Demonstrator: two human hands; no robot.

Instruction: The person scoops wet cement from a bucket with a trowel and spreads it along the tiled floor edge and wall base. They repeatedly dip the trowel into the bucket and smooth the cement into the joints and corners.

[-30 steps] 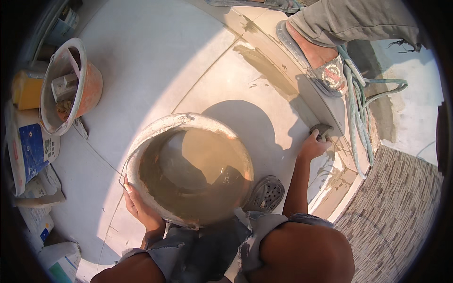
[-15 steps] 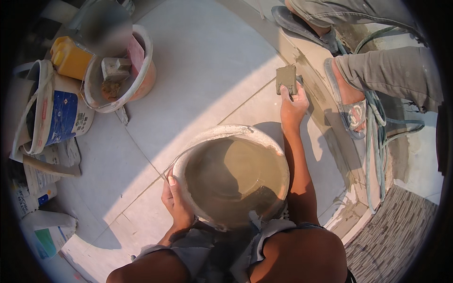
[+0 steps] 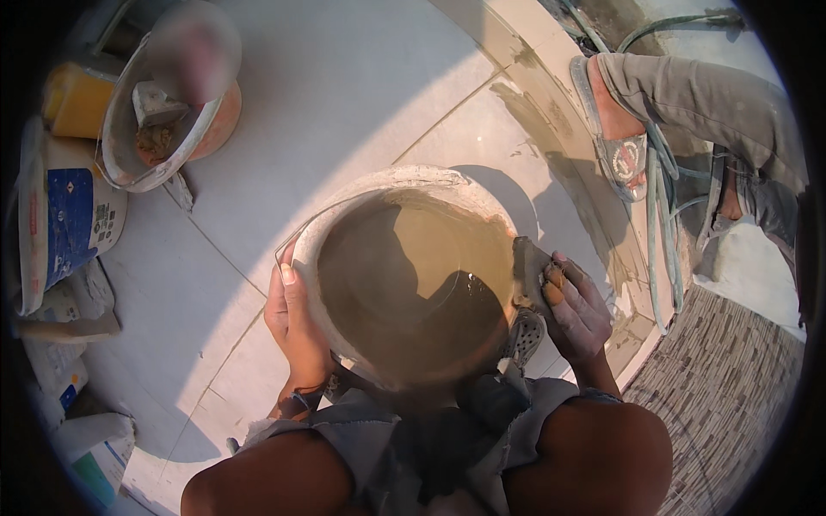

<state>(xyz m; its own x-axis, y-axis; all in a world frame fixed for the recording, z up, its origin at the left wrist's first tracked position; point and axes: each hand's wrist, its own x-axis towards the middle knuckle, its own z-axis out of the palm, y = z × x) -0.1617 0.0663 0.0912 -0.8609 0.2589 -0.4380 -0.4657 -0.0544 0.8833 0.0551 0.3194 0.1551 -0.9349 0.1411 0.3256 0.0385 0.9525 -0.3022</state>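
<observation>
A round bucket (image 3: pixel 413 176) caked with pale residue stands between my knees, holding murky brown water (image 3: pixel 370 275). My left hand (image 3: pixel 298 322) is closed on the left side of its rim, by the thin wire handle (image 3: pixel 323 215). At the right side of the bucket, my right hand (image 3: pixel 581 314) grips a grey-brown, muddy block that looks like a sponge (image 3: pixel 533 271). The sponge is tilted up against the outer rim, and my fingers curl over its right face. Whether it touches the rim firmly I cannot tell.
Far left stand a bucket with tools (image 3: pixel 142 176), a yellow jerrycan (image 3: pixel 77 99) and a white-and-blue tub (image 3: pixel 73 215). To the right, another person's sandalled foot (image 3: pixel 624 142) is beside a green hose (image 3: pixel 662 224) and a raised, mortar-smeared edge (image 3: pixel 551 69). A patterned strip surface (image 3: pixel 714 396) lies lower right.
My right hand has brought the sponge from the floor's far right back to the bucket's right side. My left hand stays on the bucket. The other person's legs have shifted.
</observation>
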